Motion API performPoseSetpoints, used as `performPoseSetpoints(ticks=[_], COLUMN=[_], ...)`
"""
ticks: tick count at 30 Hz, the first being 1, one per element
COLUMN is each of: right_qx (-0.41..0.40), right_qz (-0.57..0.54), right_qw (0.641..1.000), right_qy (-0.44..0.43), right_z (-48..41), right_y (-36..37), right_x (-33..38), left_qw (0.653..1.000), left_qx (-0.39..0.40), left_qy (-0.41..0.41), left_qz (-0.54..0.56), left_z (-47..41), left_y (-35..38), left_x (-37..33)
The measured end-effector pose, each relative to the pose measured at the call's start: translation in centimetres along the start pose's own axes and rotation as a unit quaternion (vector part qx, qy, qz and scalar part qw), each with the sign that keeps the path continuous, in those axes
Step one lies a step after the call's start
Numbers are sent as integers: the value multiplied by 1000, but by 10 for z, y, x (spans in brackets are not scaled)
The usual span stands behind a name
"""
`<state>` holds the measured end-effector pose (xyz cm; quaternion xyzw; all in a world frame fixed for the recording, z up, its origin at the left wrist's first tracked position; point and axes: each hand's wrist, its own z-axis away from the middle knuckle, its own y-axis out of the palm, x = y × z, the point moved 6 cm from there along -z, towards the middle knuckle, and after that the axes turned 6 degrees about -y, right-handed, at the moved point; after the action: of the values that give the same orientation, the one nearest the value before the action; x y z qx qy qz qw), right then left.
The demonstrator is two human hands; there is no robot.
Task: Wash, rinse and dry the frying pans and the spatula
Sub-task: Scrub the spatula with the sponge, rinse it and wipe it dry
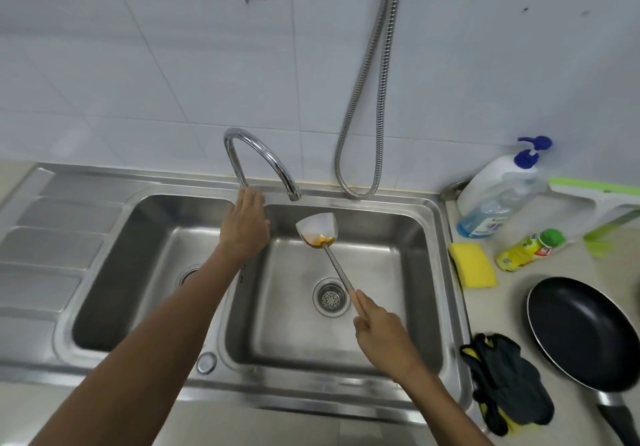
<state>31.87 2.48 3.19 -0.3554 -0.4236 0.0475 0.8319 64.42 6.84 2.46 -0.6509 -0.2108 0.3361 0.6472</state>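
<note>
One spatula (330, 255) is grasped at its handle end by the right hand (379, 329), with its brown-soiled blade over the sink (410, 238) basin, between both hands and beneath the faucet (263, 155) spout. The left hand (246, 226) rests at the faucet base; whether its fingers clasp it cannot be determined. Right of the right hand, the countertop (498, 310) carries a black frying pan (585, 331), a yellow sponge (472, 265), dark gloves (509, 383), a pump bottle (498, 200) and a green-capped bottle (530, 250).

The surface (509, 293) beside the sink (417, 272) carries a yellow sponge (472, 265), a black frying pan (585, 331), gloves (507, 381), a pump bottle (498, 196) and a green-capped bottle (530, 250).
</note>
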Motion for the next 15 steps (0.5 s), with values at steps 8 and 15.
performPoseSetpoints(ticks=[8, 15], right_qx=[10, 11], right_qz=[18, 25], right_qw=[1000, 1000], right_qy=[-5, -7], right_z=[-10, -10], right_y=[10, 18], right_x=[1, -6], left_qw=[995, 979], left_qx=[-21, -26], left_qy=[-16, -60], left_qz=[93, 191], left_z=[24, 25], left_y=[18, 15], left_x=[10, -4])
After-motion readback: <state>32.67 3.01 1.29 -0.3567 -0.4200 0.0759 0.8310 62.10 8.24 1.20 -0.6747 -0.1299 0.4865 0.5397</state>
